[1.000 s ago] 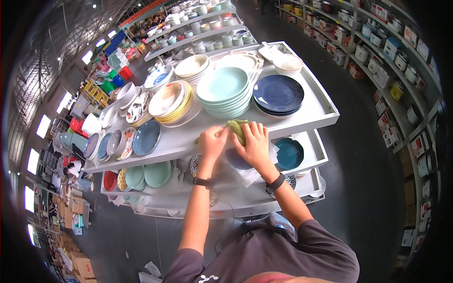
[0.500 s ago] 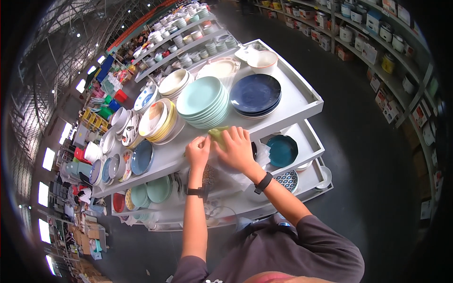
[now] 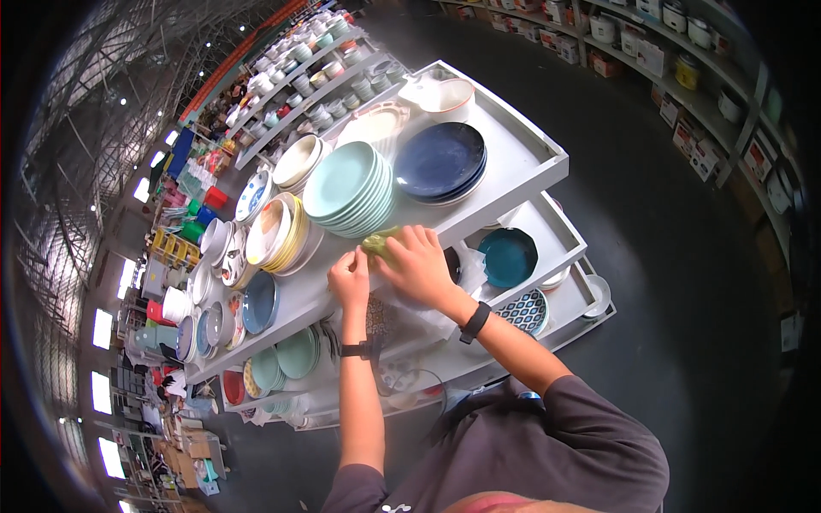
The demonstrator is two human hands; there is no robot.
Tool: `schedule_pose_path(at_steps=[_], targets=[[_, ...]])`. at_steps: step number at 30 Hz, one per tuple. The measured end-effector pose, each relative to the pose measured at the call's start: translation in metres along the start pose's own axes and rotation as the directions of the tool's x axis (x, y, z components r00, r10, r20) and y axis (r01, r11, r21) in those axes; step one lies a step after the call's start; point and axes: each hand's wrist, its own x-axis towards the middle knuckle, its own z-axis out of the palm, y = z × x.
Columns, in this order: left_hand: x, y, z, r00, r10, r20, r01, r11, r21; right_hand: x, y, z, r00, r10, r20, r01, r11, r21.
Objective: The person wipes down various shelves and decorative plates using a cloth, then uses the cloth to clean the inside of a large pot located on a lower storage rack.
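Observation:
Both my hands meet at the front edge of the top shelf [image 3: 530, 171] of a white tiered display. My right hand [image 3: 419, 265] covers a small yellow-green cloth [image 3: 379, 244] and grips it. My left hand [image 3: 349, 280] pinches the cloth's near corner with its fingers closed. Just beyond the cloth stands a stack of mint-green plates [image 3: 346, 186], with a stack of dark blue plates [image 3: 440, 161] to its right. Most of the cloth is hidden under my right hand.
Yellow-rimmed plates [image 3: 278, 232] and cream plates [image 3: 299, 161] stand left of the mint stack. Lower shelves hold a teal plate [image 3: 508, 256], a patterned plate [image 3: 523, 309] and green plates [image 3: 298, 352]. Dark floor lies to the right, with stocked wall shelves [image 3: 684, 77] beyond.
The view has shifted, so the display sits more diagonally. Both hands stay on the green cloth at the shelf edge, with the left hand now slightly nearer to me.

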Motion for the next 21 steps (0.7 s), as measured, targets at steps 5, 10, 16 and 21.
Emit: schedule_pose_path(at_steps=[5, 10, 16, 21], targets=[[0.0, 0.0, -0.003, 0.998, -0.003, 0.056, 0.0, 0.998, 0.06, -0.002, 0.005, -0.003, 0.999, -0.025, 0.026, 0.023, 0.996, 0.085], [0.005, -0.004, -0.007, 0.992, -0.057, 0.115, 0.057, 0.998, 0.005, 0.001, 0.003, -0.001, 0.995, 0.081, 0.053, -0.088, 0.985, 0.146], [-0.002, -0.001, -0.009, 0.999, 0.031, -0.031, -0.031, 0.999, -0.019, -0.003, 0.0, -0.003, 0.994, 0.059, 0.091, -0.077, 0.975, 0.211], [-0.012, -0.005, -0.024, 0.973, 0.221, 0.063, -0.195, 0.939, -0.285, -0.014, 0.013, -0.039, 0.771, 0.379, 0.512, -0.62, 0.268, 0.737]])
